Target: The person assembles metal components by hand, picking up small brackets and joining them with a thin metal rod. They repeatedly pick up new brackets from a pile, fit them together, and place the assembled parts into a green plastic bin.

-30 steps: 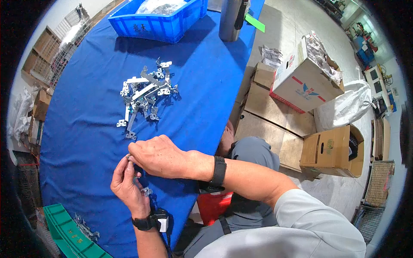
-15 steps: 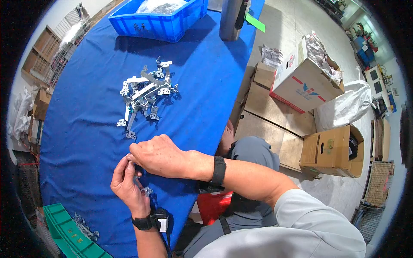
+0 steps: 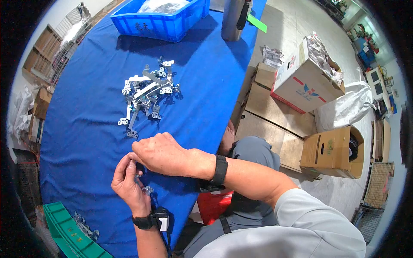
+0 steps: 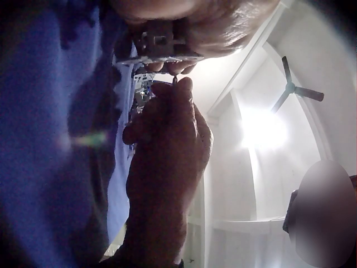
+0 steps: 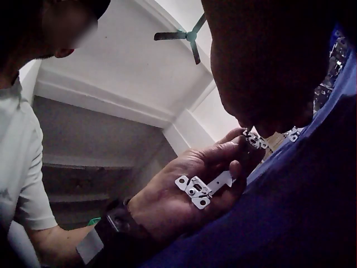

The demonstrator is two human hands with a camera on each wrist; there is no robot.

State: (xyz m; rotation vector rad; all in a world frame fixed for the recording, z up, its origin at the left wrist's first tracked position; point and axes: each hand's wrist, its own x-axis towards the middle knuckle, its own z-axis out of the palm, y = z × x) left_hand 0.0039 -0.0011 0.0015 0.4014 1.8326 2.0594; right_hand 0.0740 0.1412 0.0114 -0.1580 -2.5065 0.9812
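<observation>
My left hand [image 3: 130,188] holds a metal bracket [image 5: 196,191], its white end plate lying over the palm and its bar running under the curled fingers in the right wrist view. My right hand [image 3: 167,155] meets the left fingertips, its thumb and finger pinching something small at the bracket's far end [image 5: 254,140]; what it is stays hidden. In the left wrist view the right hand [image 4: 162,162] reaches up to a bracket plate [image 4: 158,42] in the left hand. Beyond the hands lies a pile of metal brackets [image 3: 146,92] on the blue cloth.
At the back stand a blue bin [image 3: 148,26] and a metal bottle [image 3: 232,21]. A green tray [image 3: 71,234] sits at the near left beside more small metal parts [image 3: 84,225]. Cardboard boxes [image 3: 329,151] stand on the floor at right, past the table edge.
Both hands stay together in nearly the same place, with only a slight shift of the right hand. The whole head view has moved slightly.
</observation>
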